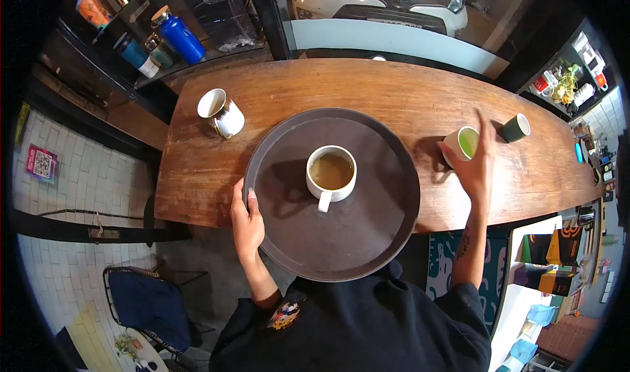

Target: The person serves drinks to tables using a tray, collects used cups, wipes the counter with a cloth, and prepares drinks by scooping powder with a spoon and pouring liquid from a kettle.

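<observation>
Tray (357, 241) has a mug (336, 193) on it, left hand (248, 226) clamped on the rim. Right hand (478, 167) is half-open around the green-drink cup (453, 140), can't tell if it's gripping

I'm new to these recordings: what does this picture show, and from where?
There is no machine, only a person working bare-handed, seen from a camera on their head, looking forward and down. The left hand holds the rim of a round, dark-brown tray bearing a white mug of brownish liquid. The right hand is at a pale cup with bright green inside; whether it grips is unclear. On the brown wooden table stand a white-and-dark mug, left, and a small dark-green cup, right.
</observation>
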A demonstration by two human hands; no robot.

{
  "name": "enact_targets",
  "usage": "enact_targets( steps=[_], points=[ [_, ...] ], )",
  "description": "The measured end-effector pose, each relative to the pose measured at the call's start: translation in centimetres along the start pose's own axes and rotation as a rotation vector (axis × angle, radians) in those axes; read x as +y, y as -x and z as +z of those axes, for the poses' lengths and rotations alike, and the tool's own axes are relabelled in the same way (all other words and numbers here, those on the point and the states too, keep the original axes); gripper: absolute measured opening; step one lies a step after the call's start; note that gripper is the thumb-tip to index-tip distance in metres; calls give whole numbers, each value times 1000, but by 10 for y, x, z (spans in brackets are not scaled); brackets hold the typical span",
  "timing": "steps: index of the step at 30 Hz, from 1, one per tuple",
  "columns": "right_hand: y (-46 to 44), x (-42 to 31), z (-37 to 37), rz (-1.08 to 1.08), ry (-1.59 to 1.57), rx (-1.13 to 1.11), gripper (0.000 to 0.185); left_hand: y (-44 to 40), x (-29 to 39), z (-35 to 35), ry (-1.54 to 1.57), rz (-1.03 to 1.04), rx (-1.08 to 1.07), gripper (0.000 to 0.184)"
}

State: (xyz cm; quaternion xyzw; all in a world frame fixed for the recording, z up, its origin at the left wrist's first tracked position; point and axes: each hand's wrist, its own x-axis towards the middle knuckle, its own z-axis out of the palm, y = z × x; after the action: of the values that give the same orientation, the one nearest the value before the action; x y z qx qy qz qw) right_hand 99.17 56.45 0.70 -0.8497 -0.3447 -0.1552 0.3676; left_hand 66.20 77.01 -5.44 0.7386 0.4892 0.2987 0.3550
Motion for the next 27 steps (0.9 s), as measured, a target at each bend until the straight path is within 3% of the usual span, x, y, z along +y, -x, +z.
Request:
enact_targets(
  steps=[2, 4, 8, 11, 15, 18, 23, 27],
  points=[
    [-2, -31, 2, 260, -542, -624, 89, 3, -2, 2, -14, 13, 21, 33],
    [-2, -42, 31, -381, -542, -759, 91, 5, -5, 2, -28, 22, 43, 34],
    [3, -77, 67, -542, -566, -895, 93, 7, 0, 2, -4, 1, 36, 34],
    [4, -88, 82, -420, -687, -1077, 90, 4, -6, 4, 2, 7, 41, 34],
    [7, -84, 80, -384, -671, -1018, 88, 5, -6, 4, 8, 23, 58, 33],
    [2, -72, 75, -189, -553, -817, 83, 6, -5, 3, -6, 38, 67, 33],
    [-28, -39, 63, -124, -385, -418, 74, 4, -5, 4, 13, 43, 49, 32],
    [-47, -12, 61, 80, -318, -301, 69, 2, -7, 4, 14, 47, 41, 32]
  ],
)
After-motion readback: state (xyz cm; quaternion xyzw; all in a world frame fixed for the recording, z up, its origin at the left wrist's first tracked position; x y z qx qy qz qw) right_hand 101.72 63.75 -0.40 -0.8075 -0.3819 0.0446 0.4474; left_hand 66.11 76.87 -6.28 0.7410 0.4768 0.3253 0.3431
